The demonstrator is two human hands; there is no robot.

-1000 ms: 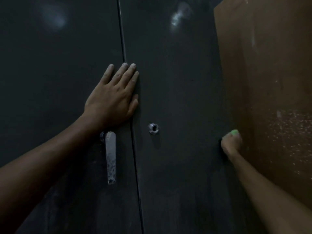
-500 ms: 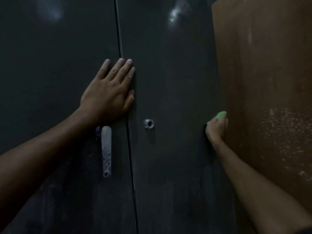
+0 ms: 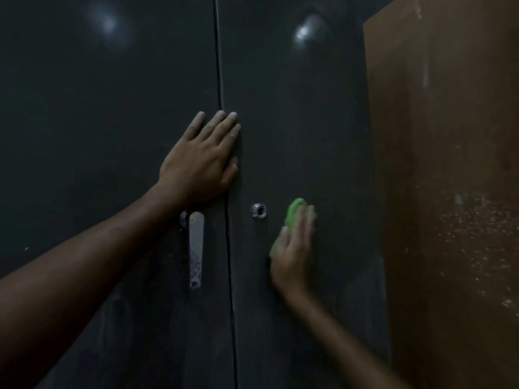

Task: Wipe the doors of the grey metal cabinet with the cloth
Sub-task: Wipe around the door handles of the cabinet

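Head view, dim light: grey metal cabinet (image 3: 295,113) filling most of the frame, both doors closed, dark seam running top to bottom. Landmark: round keyhole (image 3: 259,211) on the right door.

Left hand (image 3: 200,164) up and to the left of the keyhole, lying flat across the seam, fingers straight and close together, tips pale with dust, palm pressed on the metal, holding nothing. Metal handle (image 3: 196,248) just left of the keyhole, below that wrist, hanging straight down on the left door.

Green cloth (image 3: 292,217) just right of the keyhole, flat against the right door. Right hand (image 3: 293,254) over the cloth, fingers straight and blurred, pressing it to the door; green showing above the fingertips and along the thumb side. Cloth near the keyhole, not touching it.

Brown board (image 3: 449,192) far right of the keyhole, speckled with pale flecks.
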